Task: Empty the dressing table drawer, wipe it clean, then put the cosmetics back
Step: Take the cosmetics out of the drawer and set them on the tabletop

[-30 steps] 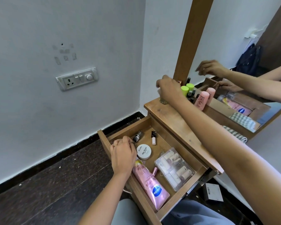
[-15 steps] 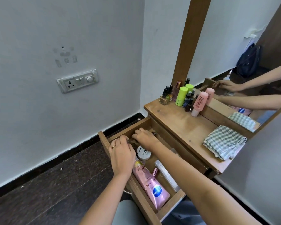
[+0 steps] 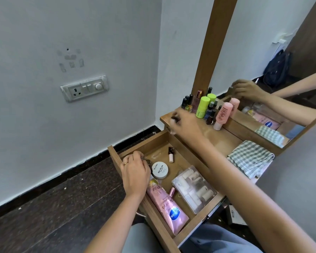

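Drawer (image 3: 142,143): pulled open below the bench top, lower centre of the frame, with cosmetics lying inside.
Left hand (image 3: 135,172): inside the drawer against its left-of-frame wall, knuckles up, a ring on one finger.
Left fingers (image 3: 138,156): curled down, gripping a small dark bottle (image 3: 148,162) that is mostly hidden under the hand.
Right hand (image 3: 187,123): raised over the left-of-frame end of the bench, centre of the frame, motion-blurred.
Right fingers (image 3: 177,118): curled; a pale smear shows at the tips, but whether they hold anything cannot be told.
Round white jar (image 3: 160,170): on the drawer floor just beside the left hand; the lid reads "NAIL POLISH".
White vial (image 3: 171,155): dark-capped, lying on the drawer floor above the jar in the frame, apart from both hands.
Pink tube (image 3: 167,207): lying along the drawer's left-of-frame wall, one end under the left wrist, blue logo toward the bottom of the frame.
Clear plastic case (image 3: 193,189): flat at the drawer's right-of-frame side, with pale rolls inside.
Small pink item (image 3: 172,191): between tube and case; kind unclear.
Bench (image 3: 223,139): wooden top, right of centre.
Nail polish bottles (image 3: 187,104): upright in a cluster at the bench's far end.
Green stick (image 3: 202,107): upright, just beside the cluster.
Pink bottle (image 3: 222,115): standing on its cap near the mirror.
Checked cloth (image 3: 250,157): folded on the bench, right of the frame.
Mirror (image 3: 254,52): upper right; reflects a hand, the bottles and the cloth.
Switch plate (image 3: 84,88): on the wall, left of centre.
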`<action>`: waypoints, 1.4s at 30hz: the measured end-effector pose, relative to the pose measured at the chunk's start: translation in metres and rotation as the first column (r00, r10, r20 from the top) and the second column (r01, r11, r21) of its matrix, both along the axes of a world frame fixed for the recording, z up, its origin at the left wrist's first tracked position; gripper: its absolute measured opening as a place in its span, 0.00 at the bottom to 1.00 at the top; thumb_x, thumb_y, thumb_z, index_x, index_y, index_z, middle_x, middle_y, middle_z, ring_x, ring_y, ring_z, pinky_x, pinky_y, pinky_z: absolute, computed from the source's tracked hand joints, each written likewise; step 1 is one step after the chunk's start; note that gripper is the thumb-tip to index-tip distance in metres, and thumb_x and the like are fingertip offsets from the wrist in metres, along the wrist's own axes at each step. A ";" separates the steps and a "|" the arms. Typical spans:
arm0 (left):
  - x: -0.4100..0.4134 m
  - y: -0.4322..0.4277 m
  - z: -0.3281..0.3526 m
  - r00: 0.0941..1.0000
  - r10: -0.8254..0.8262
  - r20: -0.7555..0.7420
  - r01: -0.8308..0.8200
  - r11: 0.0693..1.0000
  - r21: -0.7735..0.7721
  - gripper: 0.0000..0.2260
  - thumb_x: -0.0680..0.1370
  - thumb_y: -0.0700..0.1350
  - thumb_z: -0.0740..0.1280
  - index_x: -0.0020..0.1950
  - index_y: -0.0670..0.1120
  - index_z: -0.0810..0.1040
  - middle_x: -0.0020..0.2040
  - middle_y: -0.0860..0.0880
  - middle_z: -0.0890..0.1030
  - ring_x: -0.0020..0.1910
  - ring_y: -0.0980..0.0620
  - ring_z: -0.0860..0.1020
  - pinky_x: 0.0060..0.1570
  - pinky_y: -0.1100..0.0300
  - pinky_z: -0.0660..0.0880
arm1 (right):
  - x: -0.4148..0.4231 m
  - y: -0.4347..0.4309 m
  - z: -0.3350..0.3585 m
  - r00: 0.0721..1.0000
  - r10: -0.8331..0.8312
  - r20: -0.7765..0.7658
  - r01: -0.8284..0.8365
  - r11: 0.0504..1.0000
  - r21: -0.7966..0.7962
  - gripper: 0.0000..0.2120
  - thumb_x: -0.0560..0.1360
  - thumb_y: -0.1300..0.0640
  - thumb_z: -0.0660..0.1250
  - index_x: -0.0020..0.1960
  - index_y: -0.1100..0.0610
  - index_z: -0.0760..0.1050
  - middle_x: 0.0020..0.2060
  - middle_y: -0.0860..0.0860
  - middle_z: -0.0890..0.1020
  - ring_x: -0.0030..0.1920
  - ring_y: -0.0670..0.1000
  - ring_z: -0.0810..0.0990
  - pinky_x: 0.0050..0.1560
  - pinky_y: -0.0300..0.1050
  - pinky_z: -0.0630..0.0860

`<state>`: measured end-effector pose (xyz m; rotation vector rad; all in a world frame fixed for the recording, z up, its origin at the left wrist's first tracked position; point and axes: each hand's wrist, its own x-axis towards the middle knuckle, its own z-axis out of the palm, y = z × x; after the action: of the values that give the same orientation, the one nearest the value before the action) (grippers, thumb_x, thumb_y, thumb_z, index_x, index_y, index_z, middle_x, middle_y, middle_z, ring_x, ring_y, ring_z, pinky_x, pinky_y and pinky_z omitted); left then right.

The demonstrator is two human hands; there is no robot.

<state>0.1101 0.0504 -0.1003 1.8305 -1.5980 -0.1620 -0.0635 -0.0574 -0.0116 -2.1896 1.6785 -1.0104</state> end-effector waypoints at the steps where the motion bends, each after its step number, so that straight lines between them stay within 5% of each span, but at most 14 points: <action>1: 0.000 0.000 0.000 1.000 0.002 -0.006 -0.002 1.000 0.001 0.04 0.77 0.40 0.66 0.51 0.45 0.78 0.46 0.49 0.81 0.51 0.49 0.78 0.56 0.53 0.70 | -0.011 -0.008 0.012 0.998 -0.058 -0.040 0.058 0.998 0.005 0.06 0.74 0.61 0.65 0.51 0.60 0.77 0.41 0.53 0.82 0.39 0.49 0.81 0.39 0.40 0.78; 4: -0.001 0.001 -0.001 1.000 0.006 -0.029 -0.006 1.000 -0.005 0.04 0.76 0.40 0.66 0.50 0.46 0.78 0.46 0.50 0.81 0.51 0.49 0.77 0.55 0.54 0.69 | -0.037 -0.036 0.032 0.958 -0.182 -0.222 0.199 0.978 0.060 0.09 0.73 0.61 0.68 0.53 0.60 0.78 0.44 0.55 0.82 0.43 0.52 0.80 0.44 0.49 0.79; 10: -0.001 0.000 -0.002 1.000 0.013 -0.015 -0.013 1.000 0.010 0.04 0.77 0.42 0.65 0.51 0.46 0.77 0.46 0.50 0.81 0.51 0.50 0.77 0.55 0.53 0.70 | -0.050 -0.067 0.040 0.804 -0.257 -0.536 0.327 0.944 0.038 0.10 0.74 0.61 0.68 0.55 0.61 0.77 0.50 0.57 0.81 0.50 0.59 0.81 0.47 0.51 0.79; 25: 0.000 -0.001 -0.002 1.000 0.004 -0.014 -0.004 1.000 0.019 0.03 0.76 0.42 0.67 0.49 0.47 0.78 0.45 0.51 0.81 0.50 0.52 0.78 0.55 0.55 0.69 | -0.043 -0.084 0.028 0.538 -0.338 -0.772 0.391 0.912 -0.127 0.10 0.75 0.64 0.66 0.56 0.62 0.77 0.54 0.58 0.78 0.51 0.58 0.81 0.34 0.45 0.70; 30: 0.001 -0.001 -0.003 1.000 0.002 -0.017 -0.002 1.000 0.009 0.04 0.77 0.42 0.67 0.50 0.47 0.77 0.46 0.51 0.81 0.52 0.51 0.77 0.56 0.56 0.68 | -0.044 -0.079 0.031 0.573 -0.350 -0.741 0.348 0.922 -0.166 0.11 0.75 0.61 0.68 0.56 0.61 0.77 0.53 0.58 0.78 0.53 0.57 0.79 0.37 0.47 0.73; 33: 0.001 -0.001 -0.003 0.999 0.008 -0.037 -0.008 1.000 -0.017 0.04 0.77 0.40 0.66 0.50 0.47 0.77 0.47 0.50 0.81 0.54 0.50 0.77 0.57 0.53 0.70 | -0.030 -0.054 0.034 0.748 -0.364 -0.555 0.286 0.931 -0.226 0.09 0.76 0.58 0.66 0.54 0.61 0.77 0.50 0.57 0.78 0.50 0.57 0.78 0.38 0.45 0.71; 35: 0.002 0.000 -0.002 0.998 0.030 -0.062 -0.033 0.999 -0.041 0.06 0.76 0.39 0.65 0.51 0.46 0.77 0.49 0.49 0.81 0.56 0.48 0.76 0.58 0.50 0.72 | -0.014 -0.027 0.022 0.866 -0.224 -0.446 0.144 0.968 -0.206 0.09 0.77 0.56 0.62 0.52 0.58 0.78 0.48 0.54 0.79 0.48 0.53 0.79 0.38 0.40 0.69; 37: 0.002 0.000 -0.003 0.993 0.086 -0.080 -0.090 0.994 -0.054 0.08 0.76 0.37 0.65 0.54 0.44 0.76 0.54 0.46 0.80 0.61 0.45 0.75 0.58 0.45 0.72 | 0.004 0.001 -0.003 0.900 0.038 -0.434 -0.050 0.999 -0.016 0.09 0.78 0.56 0.61 0.52 0.57 0.79 0.47 0.51 0.79 0.45 0.51 0.78 0.38 0.39 0.72; 40: 0.003 -0.001 -0.004 0.982 0.172 -0.084 -0.175 0.984 -0.031 0.13 0.76 0.37 0.63 0.60 0.42 0.75 0.63 0.42 0.77 0.67 0.41 0.71 0.62 0.42 0.70 | 0.029 0.024 -0.054 0.844 0.395 -0.363 -0.242 0.884 0.399 0.12 0.75 0.59 0.63 0.57 0.56 0.79 0.52 0.53 0.79 0.52 0.52 0.78 0.54 0.48 0.76; 42: 0.004 -0.001 -0.005 0.977 0.189 -0.094 -0.192 0.981 -0.021 0.14 0.76 0.37 0.62 0.61 0.42 0.74 0.66 0.41 0.74 0.69 0.41 0.69 0.64 0.43 0.68 | 0.038 0.029 -0.078 0.772 0.533 -0.346 -0.306 0.790 0.532 0.17 0.74 0.63 0.65 0.62 0.57 0.76 0.56 0.55 0.78 0.57 0.52 0.75 0.61 0.47 0.71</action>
<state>0.1137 0.0490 -0.1050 1.9129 -1.3471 -0.1318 -0.0251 -0.0281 -0.0895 -2.4280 1.2632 0.0683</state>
